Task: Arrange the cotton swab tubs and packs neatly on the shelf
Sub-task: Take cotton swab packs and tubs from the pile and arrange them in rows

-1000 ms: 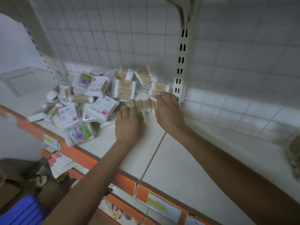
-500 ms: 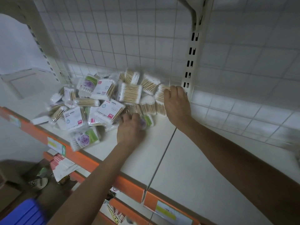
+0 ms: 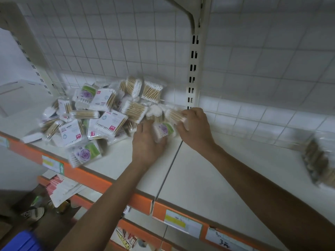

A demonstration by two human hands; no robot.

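Both hands have shifted in the last half second. The right hand [image 3: 196, 130] lay flat against the packs and is now curled round one. The rose pack [image 3: 164, 130], which sat half under the left hand [image 3: 146, 142], now shows clear between the two hands.

Left: fingers [image 3: 145, 126] curled onto the rose pack's left end. The pack sticks out to their right, tilted, purple flower label up. Blurred, so contact under the pack is unreadable.

Right: fingers [image 3: 182, 126] bent, pinching a wooden-stick pack [image 3: 174, 115]. The pack pokes out left of the knuckles, sticks roughly level. The hand sits just beside the foot of the slotted upright [image 3: 193, 69].

Held packs touching or just apart: cannot tell.

Other stock:
- Loose pile [image 3: 101, 115] on the shelf [image 3: 190, 187], left of both hands, backed against the wire grid [image 3: 108, 42], with packs at all angles.
- Front rose pack [image 3: 85, 153] lies by the orange edge strip [image 3: 87, 175].
- Blurred bundle [image 3: 320, 160] at the far right of the shelf, well apart from the hands.
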